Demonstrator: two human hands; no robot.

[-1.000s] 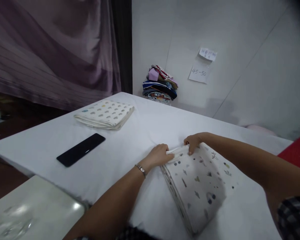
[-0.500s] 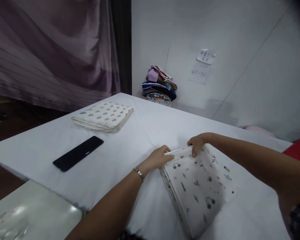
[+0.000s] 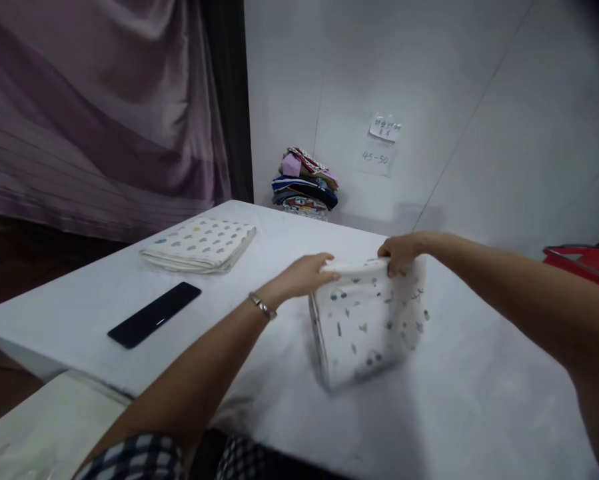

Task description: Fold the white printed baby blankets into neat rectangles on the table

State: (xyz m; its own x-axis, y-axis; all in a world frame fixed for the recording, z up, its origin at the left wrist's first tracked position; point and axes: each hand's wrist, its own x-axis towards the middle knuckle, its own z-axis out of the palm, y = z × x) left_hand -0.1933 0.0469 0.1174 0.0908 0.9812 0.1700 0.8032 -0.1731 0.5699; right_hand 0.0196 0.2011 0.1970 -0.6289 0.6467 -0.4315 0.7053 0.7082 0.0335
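Observation:
A folded white cloth (image 3: 364,320) with small printed plants and rainbows hangs from both my hands, its far edge raised over the table. My left hand (image 3: 309,273) pinches the left end of that upper edge, thumb on the near side. My right hand (image 3: 399,253) grips the same edge further right, the fingers closed over it. The lower part of the cloth is blurred, and I cannot tell whether it touches the table. Another folded cloth (image 3: 202,243), white with grey cloud-like prints, lies flat at the far left of the table.
A black phone-like slab (image 3: 154,315) lies on the white table (image 3: 274,373), left of my left arm. Beyond the table, a stack of folded fabrics (image 3: 305,183) stands against the wall. A red object (image 3: 584,267) is at the right, and a pale surface (image 3: 54,420) at the lower left.
Both hands have lifted the printed cloth by its far edge and moved it away from me. It lay on the table before. The camera view has shifted slightly too.

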